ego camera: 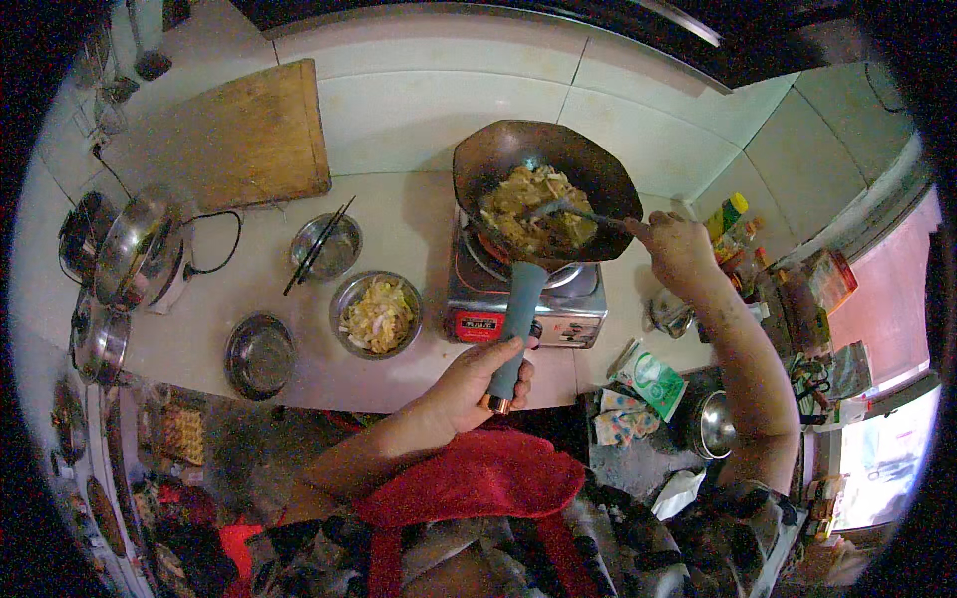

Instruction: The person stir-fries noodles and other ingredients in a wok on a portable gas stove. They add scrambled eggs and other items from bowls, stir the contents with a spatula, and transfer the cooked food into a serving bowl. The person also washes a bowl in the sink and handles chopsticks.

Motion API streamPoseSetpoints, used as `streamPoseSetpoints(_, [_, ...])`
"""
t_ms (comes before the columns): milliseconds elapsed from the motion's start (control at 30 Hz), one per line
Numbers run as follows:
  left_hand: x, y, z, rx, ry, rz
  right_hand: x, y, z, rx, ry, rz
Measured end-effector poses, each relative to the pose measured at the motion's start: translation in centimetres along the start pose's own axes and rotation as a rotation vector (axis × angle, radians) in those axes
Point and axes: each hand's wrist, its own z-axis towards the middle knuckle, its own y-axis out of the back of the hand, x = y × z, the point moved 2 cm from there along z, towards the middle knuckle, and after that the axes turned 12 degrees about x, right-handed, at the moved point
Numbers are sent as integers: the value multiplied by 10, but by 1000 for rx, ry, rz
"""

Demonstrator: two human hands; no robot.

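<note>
My left hand (490,377) grips the grey-blue handle (525,299) of a dark wok (605,176), which rests on a portable gas stove (587,299). The wok is tilted, its far rim raised near the tiled wall. Inside it lies a heap of brownish-yellow cooked food (534,194). My right hand (677,243) holds a spatula (572,209) by its thin shaft, and the spatula's head is in the food. To the left of the stove is a metal bowl (336,329) with pale yellow chopped food in it.
Dark chopsticks (318,247) lie across a metal bowl (348,232); another metal bowl (258,355) is near the counter's front edge. A wooden cutting board (262,142) leans on the wall. Bottles (725,217), a green-white packet (650,381) and a metal pot (716,426) are on the right.
</note>
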Motion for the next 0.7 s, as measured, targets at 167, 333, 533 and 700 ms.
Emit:
streamPoseSetpoints(167, [1,9,-3,42,-31,-28,-34,12,5,-6,-178,319])
streamPoseSetpoints(333, [4,1,5,60,10,-18,-75,-42,-1,103,-412,467])
streamPoseSetpoints(533, [-1,2,-3,-14,-19,18,-29,-104,81,-88,91,1018])
streamPoseSetpoints(700, [2,5,-4,28,-36,-28,-12,23,12,61,37,253])
